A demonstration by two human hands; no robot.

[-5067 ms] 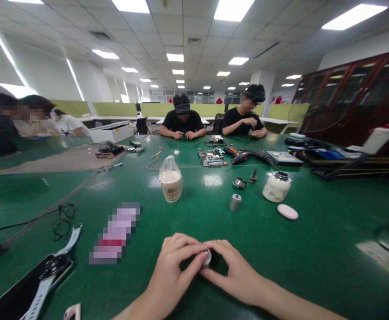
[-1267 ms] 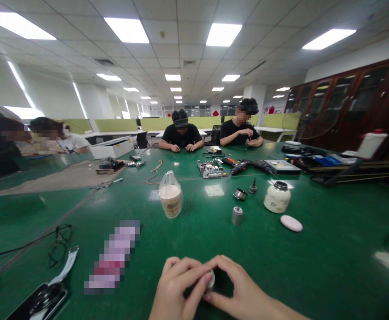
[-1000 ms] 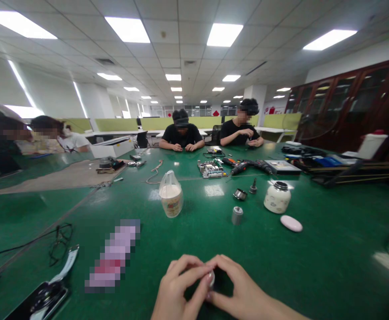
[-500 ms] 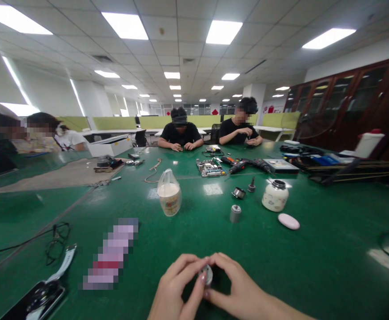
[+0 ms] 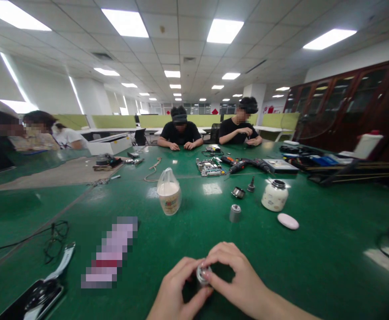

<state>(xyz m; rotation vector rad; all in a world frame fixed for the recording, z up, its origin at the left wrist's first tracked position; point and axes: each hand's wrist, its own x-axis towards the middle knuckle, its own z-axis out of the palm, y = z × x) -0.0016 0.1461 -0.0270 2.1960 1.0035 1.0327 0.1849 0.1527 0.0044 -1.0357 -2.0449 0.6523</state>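
Close to the front edge of the view, a small round silver metal part (image 5: pixel 201 276) sits between my two hands. My left hand (image 5: pixel 177 286) curls round its left and lower side, thumb beneath. My right hand (image 5: pixel 236 278) pinches it from the upper right, with thumb and index finger on its top face. Fingers cover much of the part, so its exact kind does not show. Beyond my hands stands a grey metal cylinder (image 5: pixel 234 214). Past it are a dark ring-shaped metal part (image 5: pixel 238 192) and a small gear-like part with a shaft (image 5: pixel 250 186).
A bagged cup (image 5: pixel 169 198) stands left of centre; a white jar (image 5: pixel 274 196) and a pink oval object (image 5: pixel 288 221) are right. Farther back lie a circuit board (image 5: pixel 210 167) and power drills (image 5: pixel 237 165). Glasses (image 5: pixel 56 242) and a watch (image 5: pixel 41 293) lie left. Several people sit around.
My right hand has shifted up and left over the round part, its thumb now on the top face. My left thumb has moved down off that face. The part is turned more upward.
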